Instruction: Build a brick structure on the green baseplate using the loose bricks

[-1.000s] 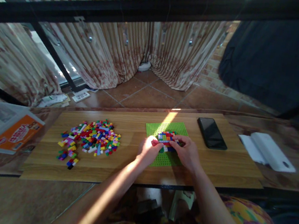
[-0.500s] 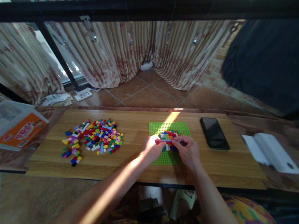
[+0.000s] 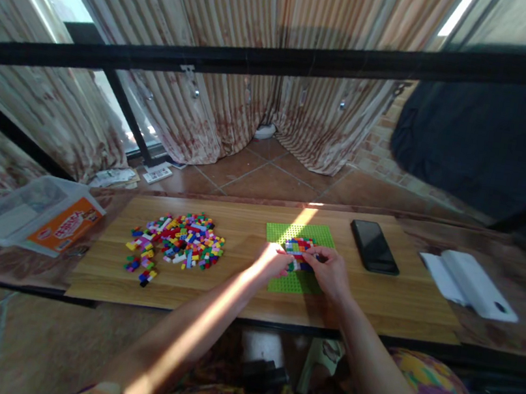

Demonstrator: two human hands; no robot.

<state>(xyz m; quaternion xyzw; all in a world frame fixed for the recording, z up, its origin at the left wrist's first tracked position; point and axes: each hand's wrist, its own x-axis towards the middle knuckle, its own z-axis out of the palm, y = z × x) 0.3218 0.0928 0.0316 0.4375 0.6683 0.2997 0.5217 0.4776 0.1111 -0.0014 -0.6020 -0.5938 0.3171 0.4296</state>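
Observation:
A green studded baseplate (image 3: 296, 286) lies on the wooden board, with a patch of coloured toy bricks (image 3: 299, 244) fixed on its middle. My left hand (image 3: 276, 261) is at the left side of this patch, fingers closed together at the bricks. From the right, my right hand (image 3: 328, 271) reaches in with thumb and index finger pinched over the patch. Whatever either hand pinches is too small and covered to make out. To the left spreads a loose pile of small toy bricks (image 3: 192, 239) in many colours.
A black phone (image 3: 374, 246) lies right of the baseplate. Farther right is a white device (image 3: 480, 285) on the cloth. A clear plastic box (image 3: 34, 206) with an orange label stands at the left. A dark bar (image 3: 283, 62) crosses beyond the wooden board (image 3: 241, 210).
The view has tilted and shifted, so the scene sits a little lower. Both hands stay at the brick patch, with the fingers only slightly moved.

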